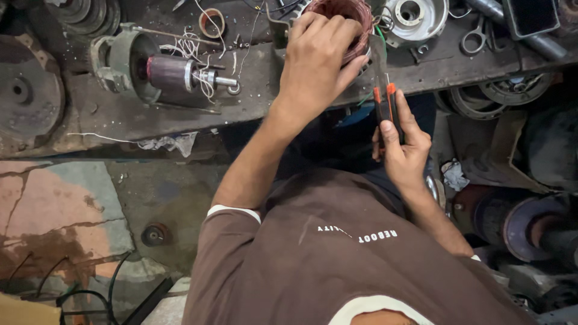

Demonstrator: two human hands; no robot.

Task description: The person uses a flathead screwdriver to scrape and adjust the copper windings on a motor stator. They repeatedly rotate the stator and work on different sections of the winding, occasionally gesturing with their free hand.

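Your left hand (316, 63) is resting on top of the copper coil (349, 18), which is sitting at the front edge of the workbench (180, 114), toward its right half. Your fingers are spreading a little and curling over the coil's near rim, the thumb pressing against its right side, so the hand is gripping the winding rather than lying flat on it.

Your right hand (402, 147) is hanging just off the front edge of the workbench, below and to the right of the coil. It is wrapping around a pair of pliers (385, 102) with orange and black handles; the fingers are closing on the handles, the thumb lying along them, and the tool's nose is pointing up toward the coil's lower right side. You cannot tell whether the tip is touching the coil.

Farther left on the workbench a motor rotor (174, 73) is lying on its side with white wire (192, 48) tangling around its shaft. A silver motor end cover (415, 18) is sitting just right of the coil, and a pair of scissors (475, 37) is lying beyond that.
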